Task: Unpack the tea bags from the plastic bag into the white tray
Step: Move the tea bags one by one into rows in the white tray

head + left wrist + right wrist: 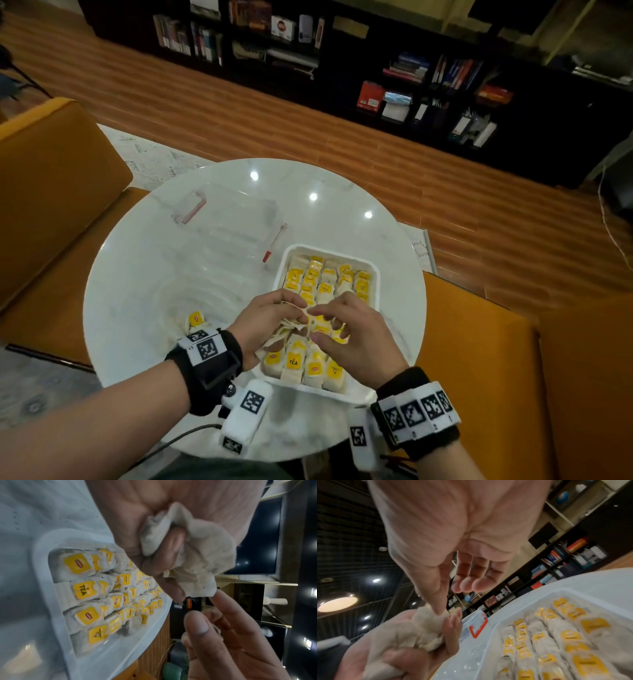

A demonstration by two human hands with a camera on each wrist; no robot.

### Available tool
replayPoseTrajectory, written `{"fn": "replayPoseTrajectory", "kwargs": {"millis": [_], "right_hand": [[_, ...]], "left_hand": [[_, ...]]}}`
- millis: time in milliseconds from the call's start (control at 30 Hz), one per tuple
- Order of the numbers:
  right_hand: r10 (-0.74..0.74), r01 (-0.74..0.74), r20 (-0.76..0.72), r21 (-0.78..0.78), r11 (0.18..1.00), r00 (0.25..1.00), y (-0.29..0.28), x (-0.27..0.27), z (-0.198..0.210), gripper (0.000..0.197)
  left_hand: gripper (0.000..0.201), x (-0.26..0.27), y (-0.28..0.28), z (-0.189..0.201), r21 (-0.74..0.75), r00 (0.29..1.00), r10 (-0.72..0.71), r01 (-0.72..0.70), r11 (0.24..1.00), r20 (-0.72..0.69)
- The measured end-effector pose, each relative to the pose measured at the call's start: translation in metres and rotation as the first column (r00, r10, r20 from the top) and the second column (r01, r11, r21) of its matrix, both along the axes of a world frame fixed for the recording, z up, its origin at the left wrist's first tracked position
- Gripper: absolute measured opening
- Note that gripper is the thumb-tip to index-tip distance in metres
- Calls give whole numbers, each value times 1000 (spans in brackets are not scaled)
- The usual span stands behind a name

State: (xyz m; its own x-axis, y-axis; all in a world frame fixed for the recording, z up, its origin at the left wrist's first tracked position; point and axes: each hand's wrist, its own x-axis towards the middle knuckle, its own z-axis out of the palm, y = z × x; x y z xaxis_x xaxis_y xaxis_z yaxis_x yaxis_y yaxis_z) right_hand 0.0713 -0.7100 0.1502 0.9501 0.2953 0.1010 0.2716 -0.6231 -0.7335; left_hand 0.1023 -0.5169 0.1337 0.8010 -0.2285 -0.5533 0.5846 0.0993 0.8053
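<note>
Head view is showing a round white marble table (144,291) sitting between mustard-yellow seats (51,192), its near edge curving under the wrists and its far half lying mostly bare. A dark bookshelf (376,68) is running along the far wall beyond a strip of wooden floor. Toward the table's far left, well apart from the hands, the plastic bag (233,219) is lying flat and clear, its red zip strip showing; whether anything is left inside it cannot be told. The white tray (373,274) is sitting on the right half of the table, its right rim coming close to the table's edge, and rows of tea bags (322,284) with yellow tags are filling it nearly wall to wall. One loose tea bag (196,320) is lying on the table just beyond the left wristband, apart from the tray. Over the tray's near half, the left hand (270,325) is gripping a bunch of tea bags (193,555), fingers curled round their pale paper. The right hand (349,329) is hovering just beside it, thumb and forefinger pinching a corner of that bunch while its other fingers are hanging loosely bent above the tray.
</note>
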Motion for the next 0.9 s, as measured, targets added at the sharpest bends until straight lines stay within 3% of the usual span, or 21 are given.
{"fn": "replayPoseTrajectory", "kwargs": {"millis": [167,333,567,700,900], "right_hand": [[27,-27,111,-7,1000,993,18,-6,-4,16],[-135,141,-65,97,985,989,23,-14,10,13],[-313,335,-142,180,925,939,19,-22,18,12],[-414,437,-181,114,892,892,9,-21,18,9],[-440,462,-214,65,884,872,-1,-27,28,13]], "left_hand": [[15,1,3,5,-63,993,-114,112,992,-28],[9,-3,11,13,-240,972,-215,188,952,-93],[28,-6,15,11,-284,952,-278,234,930,-126],[36,-5,11,8,-274,941,-338,324,905,-5],[18,-6,-2,9,-198,930,-352,366,909,102]]}}
